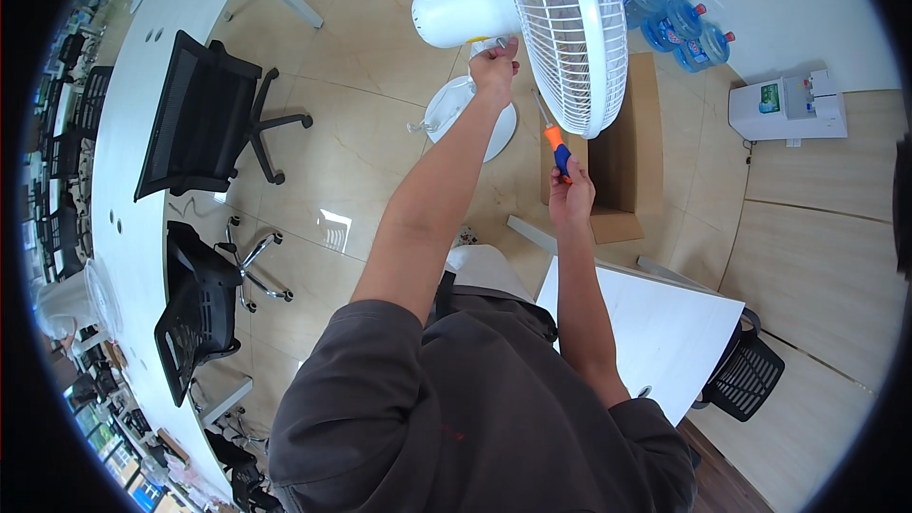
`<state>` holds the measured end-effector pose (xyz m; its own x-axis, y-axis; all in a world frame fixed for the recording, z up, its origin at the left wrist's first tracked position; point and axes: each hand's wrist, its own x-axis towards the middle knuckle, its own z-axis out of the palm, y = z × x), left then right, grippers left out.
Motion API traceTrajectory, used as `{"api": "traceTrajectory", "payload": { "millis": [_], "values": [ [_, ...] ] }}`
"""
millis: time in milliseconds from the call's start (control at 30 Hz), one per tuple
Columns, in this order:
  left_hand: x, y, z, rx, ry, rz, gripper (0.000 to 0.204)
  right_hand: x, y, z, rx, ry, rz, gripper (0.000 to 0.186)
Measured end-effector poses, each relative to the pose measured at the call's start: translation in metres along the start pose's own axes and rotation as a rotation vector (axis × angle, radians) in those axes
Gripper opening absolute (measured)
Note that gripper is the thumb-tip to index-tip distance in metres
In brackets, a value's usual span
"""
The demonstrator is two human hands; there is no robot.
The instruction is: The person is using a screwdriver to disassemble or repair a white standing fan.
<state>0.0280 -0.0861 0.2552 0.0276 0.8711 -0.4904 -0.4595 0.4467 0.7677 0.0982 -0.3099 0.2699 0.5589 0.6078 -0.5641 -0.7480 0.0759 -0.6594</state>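
Observation:
A white fan with a round wire cage stands in front of me, its motor housing pointing left. Just beneath the housing, at the fan's neck, my left hand is closed. A small greyish part shows at its fingertips, too small to name. My right hand grips a screwdriver by its orange and blue handle. The shaft points up and to the left, below the cage and apart from the neck. Below my left hand, the fan's round white base rests on the floor, partly hidden by my forearm.
An open cardboard box lies right of the fan. Blue water bottles and a white dispenser-like appliance stand by the wall. A white table is at my right. Black chairs line a long white desk at left.

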Motion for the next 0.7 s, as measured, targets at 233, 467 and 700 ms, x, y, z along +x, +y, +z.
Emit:
{"api": "traceTrajectory", "payload": {
  "millis": [233,467,700],
  "values": [
    [-0.006,0.005,0.009,-0.048,0.125,0.108,0.02,-0.001,-0.003,-0.002,0.004,0.003,-0.043,0.014],
    [0.002,0.008,0.001,-0.389,-0.151,-0.138,0.021,0.0,-0.002,-0.001,0.009,0.01,-0.011,0.013],
    [0.0,0.001,-0.002,-0.199,-0.176,-0.068,0.023,-0.002,-0.004,0.001,0.015,0.011,-0.023,0.018]
  ]
}}
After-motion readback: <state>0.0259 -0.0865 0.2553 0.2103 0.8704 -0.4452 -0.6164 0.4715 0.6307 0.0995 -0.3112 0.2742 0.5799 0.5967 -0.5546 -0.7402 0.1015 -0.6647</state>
